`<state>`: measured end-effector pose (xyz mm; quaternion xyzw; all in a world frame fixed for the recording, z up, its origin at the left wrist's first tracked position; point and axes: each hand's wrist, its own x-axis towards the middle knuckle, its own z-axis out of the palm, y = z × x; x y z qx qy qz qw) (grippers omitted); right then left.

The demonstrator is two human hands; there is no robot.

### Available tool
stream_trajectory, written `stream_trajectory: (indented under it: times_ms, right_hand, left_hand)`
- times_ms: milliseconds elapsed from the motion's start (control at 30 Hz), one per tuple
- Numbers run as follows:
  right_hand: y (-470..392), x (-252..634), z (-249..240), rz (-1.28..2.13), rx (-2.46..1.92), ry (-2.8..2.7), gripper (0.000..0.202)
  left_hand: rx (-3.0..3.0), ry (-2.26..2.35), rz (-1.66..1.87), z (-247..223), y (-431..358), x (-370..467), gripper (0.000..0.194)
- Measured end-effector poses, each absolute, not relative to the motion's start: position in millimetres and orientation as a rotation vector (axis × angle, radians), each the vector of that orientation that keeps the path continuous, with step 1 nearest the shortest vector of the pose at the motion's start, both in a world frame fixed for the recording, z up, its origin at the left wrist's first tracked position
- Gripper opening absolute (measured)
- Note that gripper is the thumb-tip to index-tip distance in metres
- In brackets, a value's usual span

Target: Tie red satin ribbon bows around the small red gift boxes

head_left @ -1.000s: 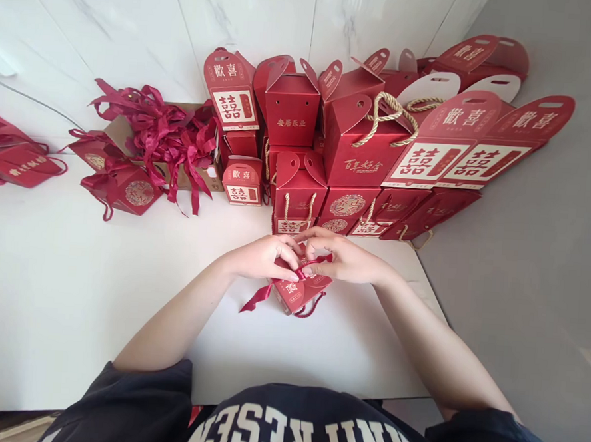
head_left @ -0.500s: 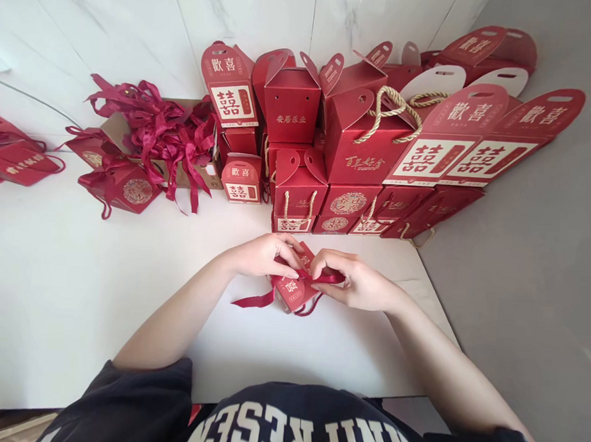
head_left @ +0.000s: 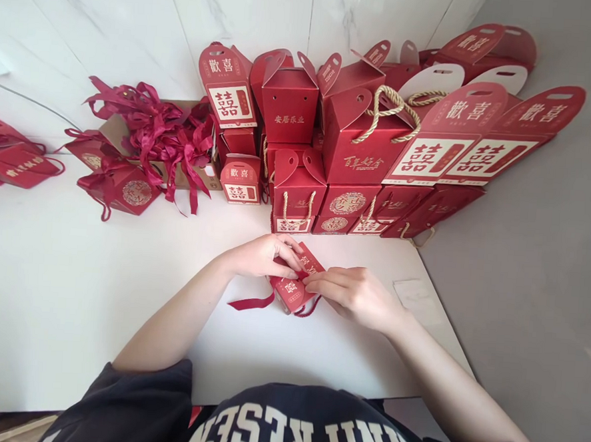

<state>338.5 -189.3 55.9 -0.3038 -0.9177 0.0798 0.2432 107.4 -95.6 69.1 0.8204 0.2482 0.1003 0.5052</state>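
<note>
A small red gift box [head_left: 290, 289] with pale lettering lies on the white table in front of me. A dark red ribbon [head_left: 251, 303] crosses its top, and one tail trails off to the left. My left hand [head_left: 266, 256] is on the box's left side, thumb and fingers closed on the ribbon near the middle. From the right, my right hand [head_left: 356, 295] pinches at the same spot; its fingers mostly hide the ribbon there. A dark red cord handle [head_left: 309, 308] shows at the box's near edge.
Stacked red gift boxes [head_left: 302, 118], some with gold rope handles, stand along the back wall. Left of them, a cardboard box [head_left: 183, 174] overflows with ribboned boxes. More tied boxes [head_left: 14, 157] sit at far left. A grey wall [head_left: 533, 262] bounds the right side.
My right hand has turned over, back of the hand up, and its fingertips have come in to the middle of the ribbon. The loop it held is hidden. My left hand stays put.
</note>
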Motion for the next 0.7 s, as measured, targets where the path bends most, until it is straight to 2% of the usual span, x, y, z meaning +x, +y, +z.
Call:
stream_trajectory:
  times_ms: [167, 400, 600, 700]
  right_hand:
    - [-189, 337, 49, 0.371, -0.840, -2.415, 0.021]
    - [-175, 337, 50, 0.659, -0.947, -2.064, 0.004]
    - [-153, 330, 49, 0.820, -0.943, -2.055, 0.013]
    - [-152, 327, 51, 0.763, -0.902, -2.160, 0.016]
  left_hand:
    - [1.962, 0.646, 0.259, 70, -98, 108, 0.016]
    - [2.130, 0.652, 0.358, 68, -106, 114, 0.005]
    - [2.269, 0.617, 0.422, 91, -121, 113, 0.007]
    - [2.340, 0.706, 0.428, 103, -132, 112, 0.007]
